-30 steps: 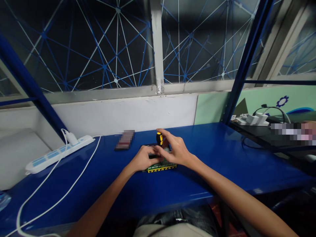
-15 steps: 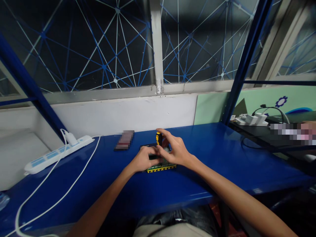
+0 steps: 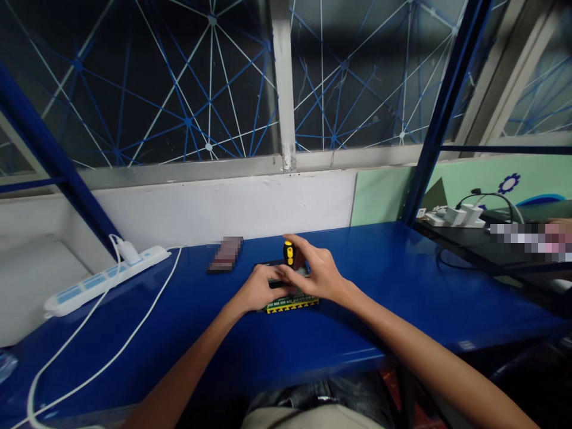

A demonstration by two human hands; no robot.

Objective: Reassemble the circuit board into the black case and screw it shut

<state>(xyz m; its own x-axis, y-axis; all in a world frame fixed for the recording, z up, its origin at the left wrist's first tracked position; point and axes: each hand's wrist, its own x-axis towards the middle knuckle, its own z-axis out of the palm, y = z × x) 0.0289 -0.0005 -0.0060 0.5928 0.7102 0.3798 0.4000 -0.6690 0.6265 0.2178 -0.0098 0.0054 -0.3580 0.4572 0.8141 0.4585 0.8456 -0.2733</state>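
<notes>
A stubby black-and-yellow screwdriver (image 3: pixel 289 252) stands upright with its handle in the fingers of my right hand (image 3: pixel 318 271). My left hand (image 3: pixel 258 289) rests low beside it, its thumb and fingertips closed in near the screwdriver's lower end. What those fingertips grip is hidden. Under both hands lies a flat, dark piece with a green, circuit-board-like front strip and a yellow toothed edge (image 3: pixel 292 307). Its middle is mostly covered by my hands, and the screwdriver's tip is out of sight.
Left of my hands, a blurred-out phone-like slab (image 3: pixel 224 255) lies on the blue table (image 3: pixel 214 357). A white power strip (image 3: pixel 107 280) with a trailing white cable sits further left. At the right, plugs and cables (image 3: pixel 465 214) lie on a neighbouring black desk, near part of another person.
The screwdriver's handle has turned, showing different yellow patches. My right thumb and fingers have shifted slightly around it. My left hand keeps about the same place.
</notes>
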